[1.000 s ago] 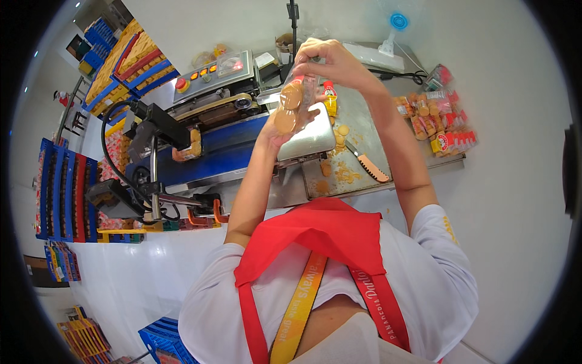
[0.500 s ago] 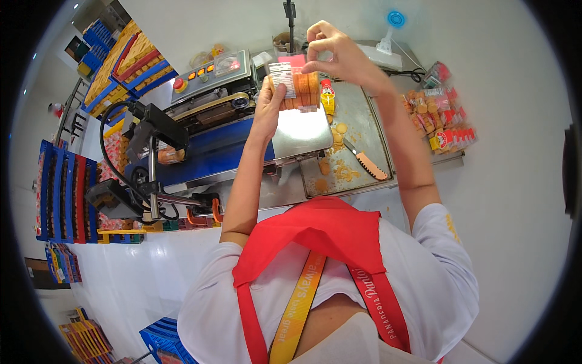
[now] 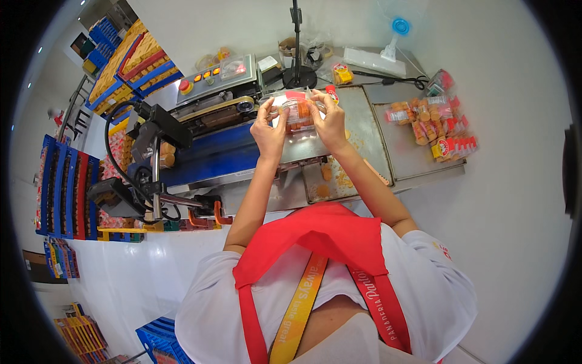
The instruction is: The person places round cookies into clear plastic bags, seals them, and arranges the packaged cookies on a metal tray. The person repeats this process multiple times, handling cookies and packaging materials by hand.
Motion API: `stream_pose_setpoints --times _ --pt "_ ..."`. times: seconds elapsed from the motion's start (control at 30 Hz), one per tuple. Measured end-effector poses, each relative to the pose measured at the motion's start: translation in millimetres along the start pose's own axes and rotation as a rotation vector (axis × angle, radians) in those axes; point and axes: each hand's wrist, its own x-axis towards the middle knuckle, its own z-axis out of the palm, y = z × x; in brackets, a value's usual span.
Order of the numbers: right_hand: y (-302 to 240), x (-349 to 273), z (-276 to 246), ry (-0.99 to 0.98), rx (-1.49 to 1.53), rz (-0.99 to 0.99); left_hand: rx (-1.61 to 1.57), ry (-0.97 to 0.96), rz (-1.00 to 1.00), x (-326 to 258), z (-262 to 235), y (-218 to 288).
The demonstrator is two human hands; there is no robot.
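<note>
Between my two hands, over the bright steel plate at the end of the blue conveyor belt, is a clear plastic packet of cookies with a red and white label. My left hand pinches its left side, thumb and fingers closed on the film. On the right side my right hand grips the packet the same way. Partly behind my right forearm lies a metal tray with crumbs and broken cookies. The knife's orange handle shows only in part past that forearm.
A sealing machine with a control panel stands behind the belt. Filled cookie packets are heaped on the right of the steel table. A black stand rises at the back. Stacked blue and red crates stand at the left.
My right hand has come down from above the packet to its right side. The packet has moved lower and turned, with both hands now on it. The right forearm now covers much of the knife.
</note>
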Motion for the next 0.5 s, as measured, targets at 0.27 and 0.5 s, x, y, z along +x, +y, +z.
stream_pose_setpoints --times 0.27,0.5 --pt "-28 -3 2 0.054 -0.069 0.099 0.284 0.134 0.241 -3 -9 19" --pt "-17 7 -2 -0.016 0.025 0.048 0.074 -0.024 0.028 11 -15 2"
